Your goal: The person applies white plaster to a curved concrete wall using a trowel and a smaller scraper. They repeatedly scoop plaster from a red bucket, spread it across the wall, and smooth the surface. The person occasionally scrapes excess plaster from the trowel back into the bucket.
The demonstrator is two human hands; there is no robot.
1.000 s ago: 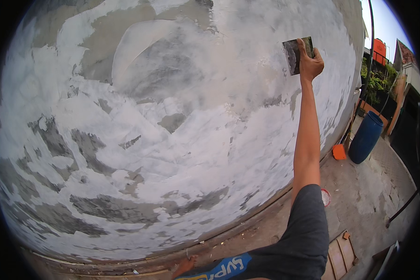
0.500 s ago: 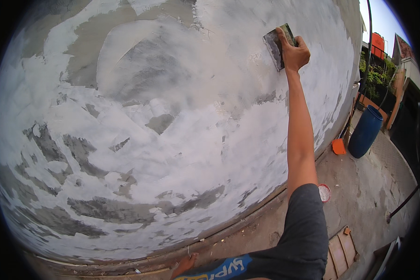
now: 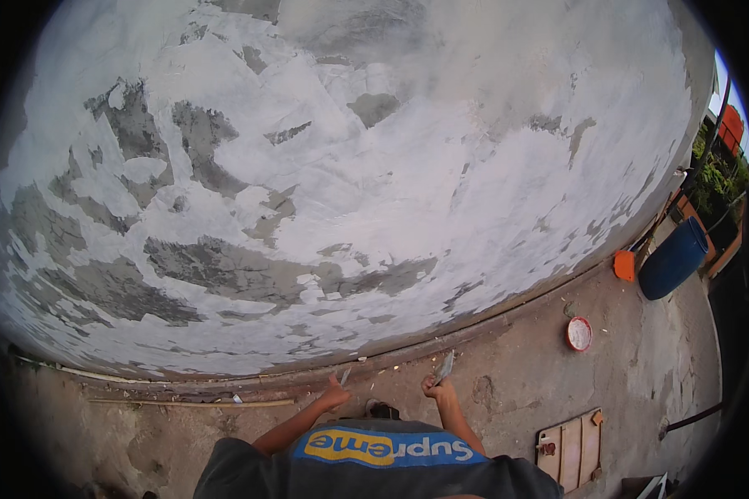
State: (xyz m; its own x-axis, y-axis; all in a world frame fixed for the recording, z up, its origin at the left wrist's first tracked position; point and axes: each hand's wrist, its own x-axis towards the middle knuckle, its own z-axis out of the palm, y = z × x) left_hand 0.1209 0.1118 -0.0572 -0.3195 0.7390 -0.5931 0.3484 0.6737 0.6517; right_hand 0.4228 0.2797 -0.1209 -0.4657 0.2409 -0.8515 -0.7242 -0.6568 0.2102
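Observation:
In front of my body, low by the foot of the wall, both hands are held apart. My right hand (image 3: 438,388) is closed around a flat grey scraper (image 3: 446,364), its plate tipped up and seen nearly edge-on. My left hand (image 3: 334,394) is closed on a small, thin grey blade-like tool (image 3: 345,377), too small here to tell its exact kind. Neither tool touches the wall (image 3: 374,191), which carries uneven white filler with grey patches showing through.
On the concrete ground (image 3: 508,366) to the right stand a red-rimmed tub of white paste (image 3: 579,334), a blue barrel (image 3: 674,259) and an orange scoop-like thing (image 3: 624,265). A framed wooden panel (image 3: 570,449) lies nearer. A long pole (image 3: 191,403) lies along the wall's foot at left.
My right hand has come down from high on the wall with the scraper. My left hand, unseen before, now shows. The view has tilted down.

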